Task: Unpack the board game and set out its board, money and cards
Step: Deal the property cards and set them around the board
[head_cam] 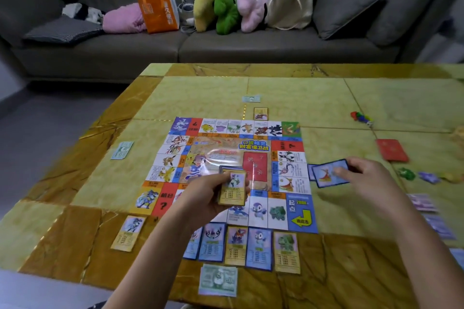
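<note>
While upright in left hand (208, 198) grip, deck (233, 192); blue card (326, 175), long axis sideways, in right hand (369, 174) grip.

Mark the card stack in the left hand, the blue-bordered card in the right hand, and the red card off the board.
card stack (233, 193): head view, face of top card.
blue-bordered card (324, 174): head view, picture area left of fingers.
red card (391, 149): head view, middle of its face.

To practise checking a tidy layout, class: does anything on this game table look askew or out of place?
Yes. The yellow-bordered card left of the near row of cards lies tilted and apart from them, while those sit side by side along the near edge of the game board. Nothing looks spilled or damaged.
</note>
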